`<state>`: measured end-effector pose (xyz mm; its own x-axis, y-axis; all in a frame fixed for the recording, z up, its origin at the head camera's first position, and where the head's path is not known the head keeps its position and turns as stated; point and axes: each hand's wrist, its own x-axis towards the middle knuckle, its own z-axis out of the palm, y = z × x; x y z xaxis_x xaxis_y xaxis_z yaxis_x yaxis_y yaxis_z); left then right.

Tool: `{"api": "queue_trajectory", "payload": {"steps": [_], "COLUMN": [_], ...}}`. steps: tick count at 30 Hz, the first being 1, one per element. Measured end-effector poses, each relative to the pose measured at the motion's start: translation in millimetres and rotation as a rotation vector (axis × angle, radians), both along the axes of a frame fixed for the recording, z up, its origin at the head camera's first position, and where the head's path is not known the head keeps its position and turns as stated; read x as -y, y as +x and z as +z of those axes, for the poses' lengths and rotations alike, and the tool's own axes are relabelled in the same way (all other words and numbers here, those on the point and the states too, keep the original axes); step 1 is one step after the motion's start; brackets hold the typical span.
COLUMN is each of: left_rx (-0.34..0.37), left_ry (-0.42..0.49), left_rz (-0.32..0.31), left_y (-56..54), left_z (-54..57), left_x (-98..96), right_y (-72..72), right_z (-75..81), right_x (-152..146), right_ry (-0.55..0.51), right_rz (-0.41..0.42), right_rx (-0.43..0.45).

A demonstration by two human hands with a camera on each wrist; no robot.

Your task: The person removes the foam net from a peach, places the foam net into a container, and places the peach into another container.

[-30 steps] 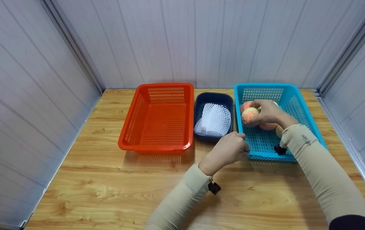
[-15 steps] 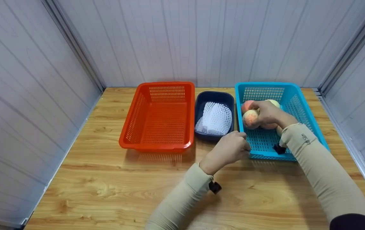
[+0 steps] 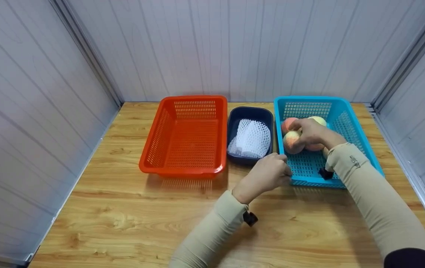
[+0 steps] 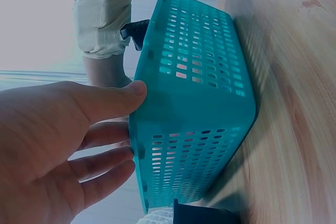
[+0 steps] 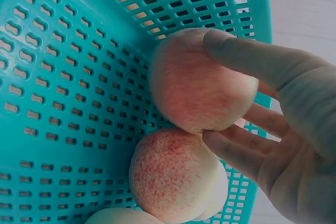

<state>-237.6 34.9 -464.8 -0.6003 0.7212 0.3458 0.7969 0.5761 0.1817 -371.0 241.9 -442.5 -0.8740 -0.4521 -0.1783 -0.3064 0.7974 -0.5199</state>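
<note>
My right hand [image 3: 314, 133] is inside the blue plastic basket [image 3: 318, 99] and holds a pink and cream peach [image 3: 291, 144] near the left wall. In the right wrist view, thumb and fingers curl round that peach [image 5: 197, 85], which touches a second peach [image 5: 165, 177] below it. More peaches lie under and behind the hand, partly hidden. My left hand [image 3: 266, 174] pinches the rim at the basket's near left corner. Its thumb [image 4: 137, 88] lies on the rim in the left wrist view, with other fingertips against the adjoining side.
Left of the blue basket stands a dark blue tub [image 3: 244, 160] holding white foam fruit nets [image 3: 251, 139]. Farther left is a red basket [image 3: 193, 139] with nothing visible in it. Panel walls [image 3: 212, 48] enclose the wooden table [image 3: 130, 219] at the back and sides.
The held peach has come slightly nearer and lower in the basket, still in my right hand. My left hand keeps its hold on the basket corner.
</note>
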Motion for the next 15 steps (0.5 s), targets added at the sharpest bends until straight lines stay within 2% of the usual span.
{"api": "queue_trajectory", "payload": {"steps": [9, 15], "left_rx": [0.008, 0.001], "left_ry": [0.004, -0.014], "left_rz": [0.005, 0.015], "left_y": [0.2, 1.7], "left_z": [-0.7, 0.0], "left_x": [0.7, 0.4], "right_y": [-1.9, -0.2], "right_z": [-1.3, -1.4], "right_x": [-2.4, -0.8], "right_ry": [-0.001, -0.009], "right_rz": [0.044, 0.028], "right_rx": [-0.024, -0.006]}}
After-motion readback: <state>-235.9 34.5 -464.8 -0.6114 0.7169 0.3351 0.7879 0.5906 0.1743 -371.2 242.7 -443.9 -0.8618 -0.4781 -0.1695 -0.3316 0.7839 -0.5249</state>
